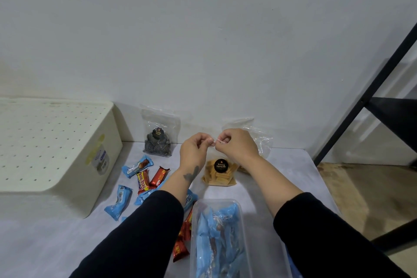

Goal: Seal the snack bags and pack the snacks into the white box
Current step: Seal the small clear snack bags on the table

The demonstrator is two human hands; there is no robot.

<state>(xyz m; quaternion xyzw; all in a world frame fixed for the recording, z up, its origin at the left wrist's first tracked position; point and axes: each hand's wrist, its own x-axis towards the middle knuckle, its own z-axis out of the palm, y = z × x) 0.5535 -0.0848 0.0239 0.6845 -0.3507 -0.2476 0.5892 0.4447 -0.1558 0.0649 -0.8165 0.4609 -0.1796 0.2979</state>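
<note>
A clear snack bag of yellow chips point(220, 173) with a round black label stands on the table in front of me. My left hand point(195, 149) and my right hand point(235, 144) both pinch its top edge, fingertips almost touching. A second clear bag with dark spiral snacks point(159, 140) leans against the wall to the left. The white box point(54, 149), its lid perforated, sits at the far left. Another clear bag point(259, 140) lies behind my right hand.
Several blue and red wrapped snack bars point(140, 178) lie scattered left of my left arm. A clear plastic tub point(225, 239) holding blue packets stands near me. A black metal shelf frame point(372, 101) rises at the right, beyond the table's edge.
</note>
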